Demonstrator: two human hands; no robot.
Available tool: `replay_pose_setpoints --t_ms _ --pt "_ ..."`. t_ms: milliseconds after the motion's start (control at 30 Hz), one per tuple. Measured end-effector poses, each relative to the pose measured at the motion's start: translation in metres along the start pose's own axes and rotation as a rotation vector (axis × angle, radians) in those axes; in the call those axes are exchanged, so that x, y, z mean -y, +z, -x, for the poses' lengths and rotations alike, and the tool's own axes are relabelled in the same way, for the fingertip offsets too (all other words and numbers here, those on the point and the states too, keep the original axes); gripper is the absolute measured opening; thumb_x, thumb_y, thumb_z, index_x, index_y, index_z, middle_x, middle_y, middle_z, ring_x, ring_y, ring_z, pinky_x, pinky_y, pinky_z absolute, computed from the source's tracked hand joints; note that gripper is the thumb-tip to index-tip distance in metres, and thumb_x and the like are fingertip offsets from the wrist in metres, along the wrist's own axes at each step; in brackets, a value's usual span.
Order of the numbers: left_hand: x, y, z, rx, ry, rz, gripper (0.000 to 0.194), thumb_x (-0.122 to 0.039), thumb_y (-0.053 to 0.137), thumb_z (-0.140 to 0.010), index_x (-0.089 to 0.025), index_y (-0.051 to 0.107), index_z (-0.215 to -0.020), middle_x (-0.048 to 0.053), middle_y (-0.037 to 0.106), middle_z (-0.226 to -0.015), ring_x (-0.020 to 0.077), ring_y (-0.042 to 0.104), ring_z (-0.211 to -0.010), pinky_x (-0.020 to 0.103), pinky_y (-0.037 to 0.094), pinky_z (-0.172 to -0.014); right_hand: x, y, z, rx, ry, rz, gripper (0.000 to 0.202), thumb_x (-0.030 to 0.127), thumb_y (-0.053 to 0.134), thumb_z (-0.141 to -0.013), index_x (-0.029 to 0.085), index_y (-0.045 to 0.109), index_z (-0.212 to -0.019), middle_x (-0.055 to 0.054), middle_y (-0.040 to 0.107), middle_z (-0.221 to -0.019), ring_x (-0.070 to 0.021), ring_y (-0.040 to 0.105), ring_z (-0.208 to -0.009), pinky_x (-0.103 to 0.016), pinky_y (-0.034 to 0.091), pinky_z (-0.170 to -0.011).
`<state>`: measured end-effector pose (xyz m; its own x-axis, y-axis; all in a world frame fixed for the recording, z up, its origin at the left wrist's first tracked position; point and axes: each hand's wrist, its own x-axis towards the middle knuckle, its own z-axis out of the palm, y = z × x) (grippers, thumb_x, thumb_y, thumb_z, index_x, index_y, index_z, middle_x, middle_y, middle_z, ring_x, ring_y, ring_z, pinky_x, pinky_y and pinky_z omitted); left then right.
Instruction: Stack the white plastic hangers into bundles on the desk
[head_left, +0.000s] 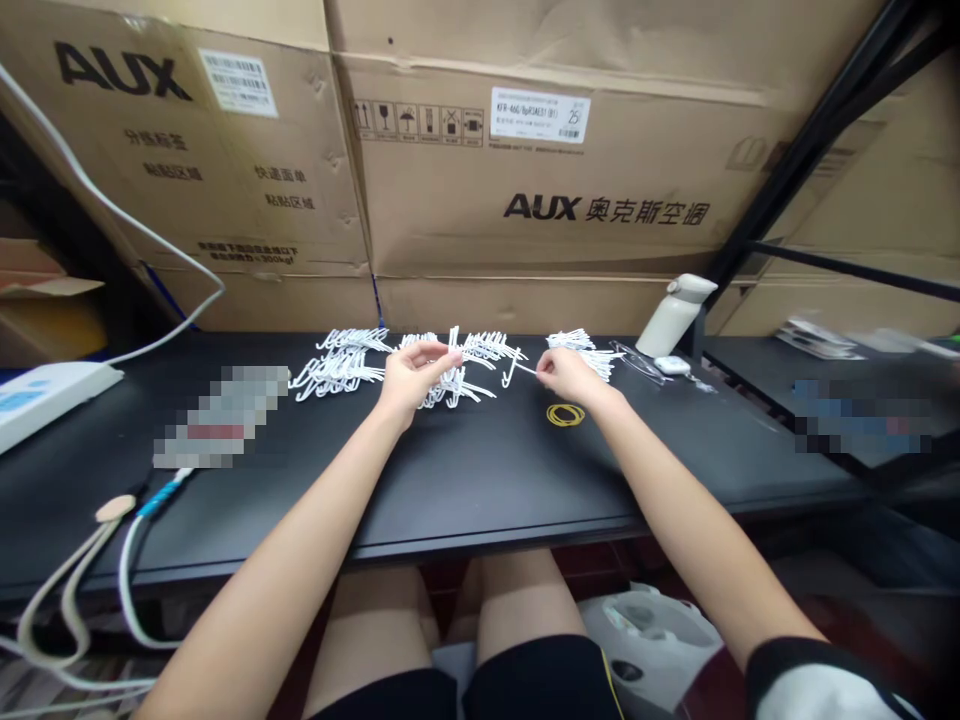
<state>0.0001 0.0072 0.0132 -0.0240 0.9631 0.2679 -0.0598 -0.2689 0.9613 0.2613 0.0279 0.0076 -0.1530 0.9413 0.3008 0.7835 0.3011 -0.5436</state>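
Observation:
My left hand (412,380) is closed in a pinch, with the end of a white hook (454,337) rising from between thumb and fingertips. Off to its right, my right hand (574,376) pinches the straight end of another white hook (511,368), whose bent end points left. White hooks lie in piles along the back of the table: one pile (341,370) left of my left hand, another (491,346) between the hands, and a third (577,342) partly behind my right hand. Just below that hand lies a small coil of yellow bands (565,415).
A white bottle (671,318) stands at the back right beside a small white case (672,366) and a thin clear cord. At left lie a blurred flat device (225,415) with a cable and a white power strip (52,395). Cardboard boxes (540,250) wall off the back.

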Motion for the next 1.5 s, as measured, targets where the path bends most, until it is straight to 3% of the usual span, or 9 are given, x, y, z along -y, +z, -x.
replay_pose_setpoints --t_ms 133,233,500,800,967,1500 --pt "-0.001 0.001 0.001 0.003 0.003 -0.002 0.038 -0.039 0.085 -0.056 -0.017 0.068 -0.081 0.007 0.073 -0.081 0.0233 0.07 -0.082 0.023 0.045 -0.054 0.011 -0.006 -0.004 -0.152 -0.045 -0.272 0.007 0.022 0.058 -0.08 0.016 0.058 -0.077 -0.004 0.063 -0.068 -0.0155 0.062 -0.059 -0.029 0.051 -0.06" --pt "-0.001 0.001 0.001 0.014 0.02 -0.005 0.038 -0.039 0.085 -0.056 -0.017 0.068 -0.082 0.007 0.073 -0.082 0.0227 0.069 -0.082 0.025 0.048 -0.058 0.026 -0.002 0.0 -0.107 -0.166 -0.487 0.016 0.033 0.061 -0.08 0.017 0.058 -0.08 -0.003 0.062 -0.072 -0.0159 0.062 -0.063 -0.031 0.053 -0.064" --pt "0.0 0.001 0.001 0.05 0.04 -0.007 0.037 -0.037 0.085 -0.056 -0.016 0.068 -0.081 0.007 0.072 -0.083 0.0212 0.068 -0.082 0.031 0.053 -0.074 0.044 0.016 0.011 0.027 -0.243 -0.526 0.022 0.038 0.062 -0.08 0.016 0.059 -0.08 -0.003 0.061 -0.075 -0.0147 0.06 -0.063 -0.03 0.051 -0.064" --pt "-0.004 0.003 0.004 0.069 0.026 -0.02 0.038 -0.037 0.086 -0.054 -0.016 0.068 -0.079 0.006 0.073 -0.081 0.0207 0.068 -0.08 0.032 0.054 -0.077 0.049 0.022 0.014 0.021 -0.281 -0.58 0.02 0.036 0.062 -0.081 0.016 0.061 -0.082 -0.004 0.063 -0.078 -0.0142 0.058 -0.064 -0.029 0.051 -0.065" --pt "-0.004 0.004 0.004 0.045 0.021 -0.038 0.036 -0.038 0.085 -0.055 -0.016 0.069 -0.079 0.006 0.073 -0.081 0.0203 0.068 -0.079 0.031 0.053 -0.074 0.049 0.022 0.014 -0.019 -0.262 -0.565 0.02 0.036 0.063 -0.08 0.015 0.063 -0.08 -0.005 0.065 -0.078 -0.0145 0.059 -0.064 -0.029 0.051 -0.065" --pt "-0.008 0.003 0.006 0.088 -0.003 -0.008 0.035 -0.036 0.085 -0.056 -0.016 0.068 -0.08 0.007 0.073 -0.084 0.0221 0.068 -0.083 0.033 0.053 -0.078 0.058 0.018 0.015 0.115 -0.061 -0.811 0.034 0.044 0.076 -0.068 0.013 0.066 -0.075 -0.002 0.063 -0.064 -0.0121 0.06 -0.056 -0.028 0.054 -0.058"
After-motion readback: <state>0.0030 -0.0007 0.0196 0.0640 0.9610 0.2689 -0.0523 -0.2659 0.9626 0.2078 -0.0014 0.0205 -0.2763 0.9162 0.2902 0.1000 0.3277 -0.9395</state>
